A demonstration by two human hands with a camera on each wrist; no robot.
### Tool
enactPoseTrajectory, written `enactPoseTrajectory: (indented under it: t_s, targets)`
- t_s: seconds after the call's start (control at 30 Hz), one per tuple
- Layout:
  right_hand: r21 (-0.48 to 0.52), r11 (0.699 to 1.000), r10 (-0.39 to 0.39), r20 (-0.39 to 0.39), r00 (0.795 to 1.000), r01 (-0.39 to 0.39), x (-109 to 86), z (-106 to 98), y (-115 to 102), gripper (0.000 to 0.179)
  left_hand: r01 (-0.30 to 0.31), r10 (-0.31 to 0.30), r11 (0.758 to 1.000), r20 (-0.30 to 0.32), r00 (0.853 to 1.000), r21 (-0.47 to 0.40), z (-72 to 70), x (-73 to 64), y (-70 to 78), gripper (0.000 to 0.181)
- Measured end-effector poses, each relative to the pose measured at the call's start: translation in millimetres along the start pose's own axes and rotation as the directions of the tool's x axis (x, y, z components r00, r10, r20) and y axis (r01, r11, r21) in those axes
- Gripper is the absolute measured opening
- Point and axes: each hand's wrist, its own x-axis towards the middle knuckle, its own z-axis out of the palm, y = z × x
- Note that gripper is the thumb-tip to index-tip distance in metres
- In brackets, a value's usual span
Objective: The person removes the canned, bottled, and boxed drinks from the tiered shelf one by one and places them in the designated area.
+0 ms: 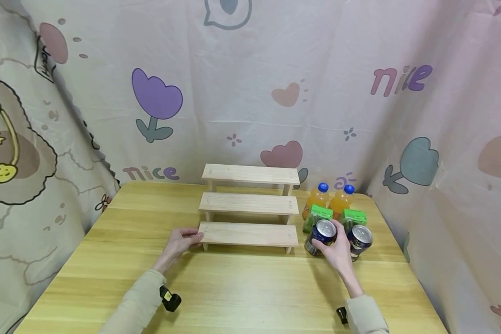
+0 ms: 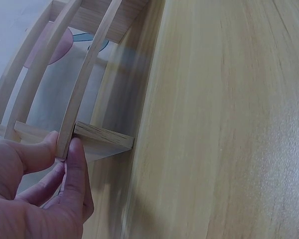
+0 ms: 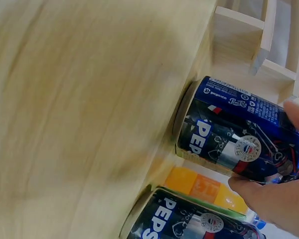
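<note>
A three-tier wooden display shelf [image 1: 248,234] stands on the table in the head view. My left hand [image 1: 180,245] pinches the left end of its lowest board [image 2: 84,94], thumb on one face and fingers on the other. At the shelf's right side my right hand [image 1: 338,253] grips a dark blue Pepsi can [image 3: 234,132] near its top, thumb and fingers on opposite sides. The can is upright beside a second Pepsi can [image 1: 360,237]. Part of the gripped can is hidden by my fingers in the right wrist view.
Behind the cans stand two green cartons [image 1: 321,212], and behind those two orange drink bottles [image 1: 317,197] with blue caps. The wooden table [image 1: 250,292] reaches back to a patterned curtain [image 1: 242,93], which also hangs along both sides.
</note>
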Motion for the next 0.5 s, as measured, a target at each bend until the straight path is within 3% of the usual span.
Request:
enactPoseTrajectory:
  t_s: [0.13, 0.37, 0.5]
  targets:
    - [0.035, 0.998, -0.054, -0.010, 0.998, 0.055, -2.5, -4.1, -4.0, 0.081, -0.014, 0.014, 1.000, 0.001, 1.000, -0.011, 0.5, -0.4, -0.3, 0.043]
    - [0.092, 0.985, -0.139, -0.062, 0.988, 0.144, -0.3, -23.2, -5.8, 0.077, -0.042, 0.043, 0.998, -0.009, 0.999, 0.044, -1.1, -3.1, 0.2, 0.042]
    - [0.069, 0.987, -0.141, -0.082, 0.987, 0.147, 6.9, -42.6, -7.2, 0.070, -0.091, 0.101, 0.977, -0.040, 0.994, 0.194, -6.6, -7.1, 2.5, 0.046]
